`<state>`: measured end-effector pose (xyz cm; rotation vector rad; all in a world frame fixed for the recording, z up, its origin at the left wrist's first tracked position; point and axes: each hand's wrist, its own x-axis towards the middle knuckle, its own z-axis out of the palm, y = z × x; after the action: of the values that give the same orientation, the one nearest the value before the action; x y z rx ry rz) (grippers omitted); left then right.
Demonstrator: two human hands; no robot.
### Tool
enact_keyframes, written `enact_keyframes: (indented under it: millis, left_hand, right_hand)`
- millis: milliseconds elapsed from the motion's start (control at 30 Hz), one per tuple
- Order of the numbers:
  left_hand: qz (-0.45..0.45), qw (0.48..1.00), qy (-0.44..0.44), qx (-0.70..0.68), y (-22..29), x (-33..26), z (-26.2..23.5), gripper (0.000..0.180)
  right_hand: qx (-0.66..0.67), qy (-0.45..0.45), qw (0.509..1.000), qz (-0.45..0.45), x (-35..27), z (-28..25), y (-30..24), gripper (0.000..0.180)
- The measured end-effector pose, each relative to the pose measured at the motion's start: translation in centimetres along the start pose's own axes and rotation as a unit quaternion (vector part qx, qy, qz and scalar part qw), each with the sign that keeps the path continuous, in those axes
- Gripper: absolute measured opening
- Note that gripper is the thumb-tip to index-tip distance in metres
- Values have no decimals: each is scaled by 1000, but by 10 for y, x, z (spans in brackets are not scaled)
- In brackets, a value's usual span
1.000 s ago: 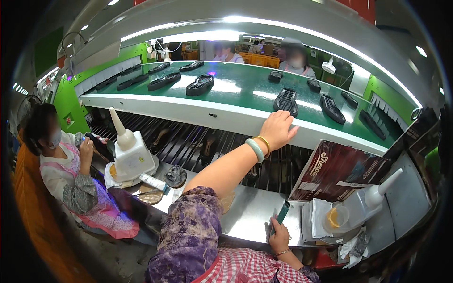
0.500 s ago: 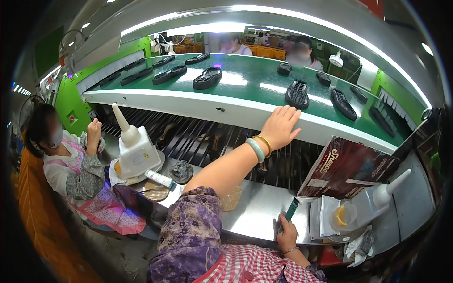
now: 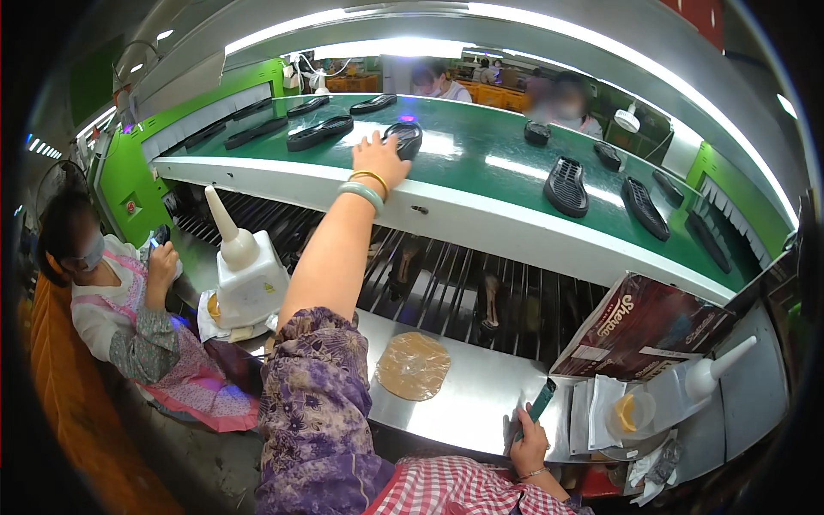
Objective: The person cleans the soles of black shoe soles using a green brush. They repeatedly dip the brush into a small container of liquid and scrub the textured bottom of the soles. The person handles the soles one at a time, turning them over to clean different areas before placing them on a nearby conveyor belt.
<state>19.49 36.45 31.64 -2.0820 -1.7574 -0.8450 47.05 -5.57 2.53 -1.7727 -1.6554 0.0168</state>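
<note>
My left hand point(image 3: 378, 163) reaches over the near edge of the green conveyor belt point(image 3: 481, 159), fingers spread and palm down. Its thumb side overlaps the near-left edge of a black shoe sole point(image 3: 405, 142); whether it grips the sole cannot be made out. Low at the right, my right hand point(image 3: 530, 446) is closed round a slim green brush-like tool point(image 3: 542, 400) that points up and away. More black soles lie on the belt, among them a ridged sole point(image 3: 566, 186) right of centre and a long sole point(image 3: 320, 133) left of my fingers.
Below the belt, a metal ledge point(image 3: 481, 390) carries a round tan pad point(image 3: 413, 366). White spouted bottles stand left point(image 3: 249, 283) and right point(image 3: 687, 378), the right one beside a dark red box point(image 3: 635, 326). A masked co-worker point(image 3: 129, 309) sits at left; others are behind the belt.
My left hand has swung left along the belt edge to a sole. My right hand keeps the green tool. The view has shifted, and the co-worker at left now holds a small dark object.
</note>
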Motion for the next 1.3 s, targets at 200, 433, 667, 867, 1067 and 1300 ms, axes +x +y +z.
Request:
enact_keyframes:
  millis: [200,433,667,867,1067,1300]
  left_hand:
    - [-45,984,-157,-73,-33,16,4,59]
    - [-73,974,-180,-117,-28,25,3,64]
    - [-81,954,-107,-267,-39,28,-2,71]
    - [-138,899,66,-411,-40,14,-11,71]
    - [21,719,50,-693,10,-123,-54,41]
    - [87,801,-66,-588,70,-369,-47,44]
  right_hand:
    - [0,10,1000,-8,0,4,3,47]
    - [-5,0,1000,3,0,4,3,48]
    - [-10,12,1000,-5,-2,5,4,48]
    - [12,35,999,-21,-2,6,5,40]
    - [51,30,998,11,-3,11,7,46]
    - [199,89,972,88,-15,15,25,58]
